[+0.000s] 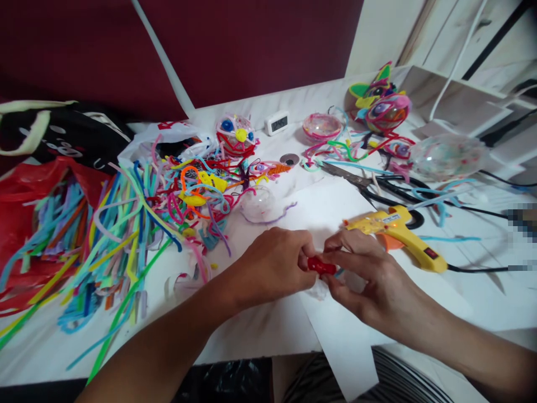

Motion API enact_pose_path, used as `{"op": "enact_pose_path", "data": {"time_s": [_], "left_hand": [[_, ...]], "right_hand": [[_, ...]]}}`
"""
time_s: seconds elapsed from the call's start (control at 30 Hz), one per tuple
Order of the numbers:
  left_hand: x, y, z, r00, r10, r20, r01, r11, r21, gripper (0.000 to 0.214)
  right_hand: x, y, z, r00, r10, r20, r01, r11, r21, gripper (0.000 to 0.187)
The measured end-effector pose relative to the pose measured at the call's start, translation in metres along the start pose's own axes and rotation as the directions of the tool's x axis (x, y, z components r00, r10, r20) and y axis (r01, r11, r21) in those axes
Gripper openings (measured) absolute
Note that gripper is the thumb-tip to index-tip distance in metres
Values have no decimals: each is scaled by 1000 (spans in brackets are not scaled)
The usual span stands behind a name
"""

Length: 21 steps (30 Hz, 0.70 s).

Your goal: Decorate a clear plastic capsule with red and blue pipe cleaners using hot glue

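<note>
Over the white paper at the table's front, my left hand (pixel 274 263) pinches one end of a small glossy red piece (pixel 322 267). The fingers of my right hand (pixel 369 271) close on its other end, so both hands meet around it. What exactly the red piece is, I cannot make out. Something clear and see-through shows just below the fingers, mostly hidden by them. A yellow hot glue gun (pixel 403 226) lies behind my right hand, its cord running right. Beyond my left hand sits a small clear plastic dome (pixel 258 204) beside a purple pipe cleaner (pixel 279 217).
Loose pipe cleaners (pixel 121 240) spread across the left, by a red bag (pixel 25 193). Black-handled scissors (pixel 369 183) lie behind the glue gun. Decorated clear balls (pixel 235 134), a pink-rimmed bowl (pixel 322 127), a clear dome (pixel 448 157) and a digital clock (pixel 277 123) stand farther back.
</note>
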State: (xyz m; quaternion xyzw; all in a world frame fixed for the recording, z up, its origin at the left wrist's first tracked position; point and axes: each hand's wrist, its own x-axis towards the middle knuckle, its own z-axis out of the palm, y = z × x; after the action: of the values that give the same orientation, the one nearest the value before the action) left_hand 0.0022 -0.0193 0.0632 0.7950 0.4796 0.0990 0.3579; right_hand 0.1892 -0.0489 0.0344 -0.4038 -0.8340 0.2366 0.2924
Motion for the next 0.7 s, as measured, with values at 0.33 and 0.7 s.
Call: {"op": "enact_pose_path", "data": {"time_s": [0.33,0.7], "left_hand": [[0,-1,-2,1000,-5,24,6,1000,-26,13],[-3,1,0,1000,-28,12,29,997,-75,11]], "right_hand": [[0,1,3,1000,-7,-10,7,1000,3,12],[1,-2,-1,999,-18,31,21,995,-98,11]]}}
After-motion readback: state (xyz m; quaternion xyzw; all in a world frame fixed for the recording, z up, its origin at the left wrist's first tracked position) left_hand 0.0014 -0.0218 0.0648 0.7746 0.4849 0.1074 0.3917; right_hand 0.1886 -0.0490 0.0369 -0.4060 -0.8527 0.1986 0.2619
